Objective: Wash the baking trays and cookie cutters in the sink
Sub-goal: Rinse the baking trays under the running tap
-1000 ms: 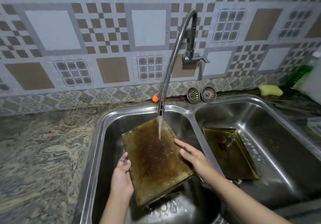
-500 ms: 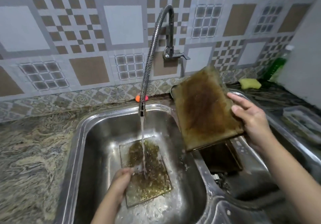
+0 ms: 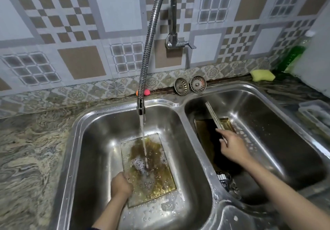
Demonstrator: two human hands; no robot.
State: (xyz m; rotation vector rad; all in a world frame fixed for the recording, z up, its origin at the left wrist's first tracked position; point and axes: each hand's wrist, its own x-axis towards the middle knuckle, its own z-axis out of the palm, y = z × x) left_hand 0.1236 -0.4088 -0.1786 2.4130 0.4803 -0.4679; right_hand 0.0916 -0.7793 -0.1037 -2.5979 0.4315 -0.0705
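A baking tray (image 3: pixel 153 181) lies flat in the left basin (image 3: pixel 85 122), covered with brown greasy water and foam, and the tap's stream falls onto it. My left hand (image 3: pixel 121 185) is curled on its near left edge. In the right basin (image 3: pixel 278 131), a second stained tray (image 3: pixel 213 115) stands tilted on its edge, seen almost edge-on. My right hand (image 3: pixel 234 149) grips its upper rim. A third tray (image 3: pixel 227 122) with a golden rim lies beneath it. Some shiny metal (image 3: pixel 225 179) shows at the right basin's near corner; I cannot tell what it is.
The flexible tap spout (image 3: pixel 141 108) hangs over the left basin, running. Two sink strainers (image 3: pixel 181 86) lean against the tiled wall. A yellow sponge (image 3: pixel 262 75) and a green bottle (image 3: pixel 292 56) sit at the back right. A clear plastic box (image 3: pixel 316 113) rests on the right counter.
My right hand carried the upper stained tray from the left basin across the divider and down into the right basin. The left hand stayed on the tray under the tap.
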